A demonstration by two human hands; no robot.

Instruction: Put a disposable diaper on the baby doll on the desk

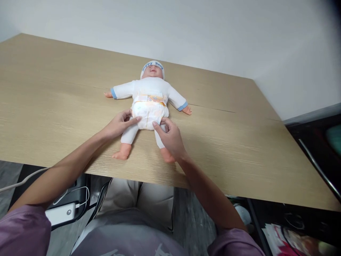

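Note:
A baby doll (pixel 151 84) in a white suit with blue cuffs and a lettered white cap lies on its back, arms spread and feet toward me. Around its hips sits a white diaper (pixel 147 113) with an orange-edged printed band at the waist. My left hand (pixel 121 123) pinches the diaper's edge at the leg on the left, thumb on top. On the other side my right hand (pixel 169 135) has thumb and fingers closed on the opposite leg edge. The fingertips under the diaper are partly hidden on both sides.
The doll lies on a wide wooden table (pixel 226 149) against a pale wall (pixel 186 32). Below the near edge, a white power bank (pixel 60 214) with a cable rests on a black chair part. Dark furniture with a metal strip stands at the right.

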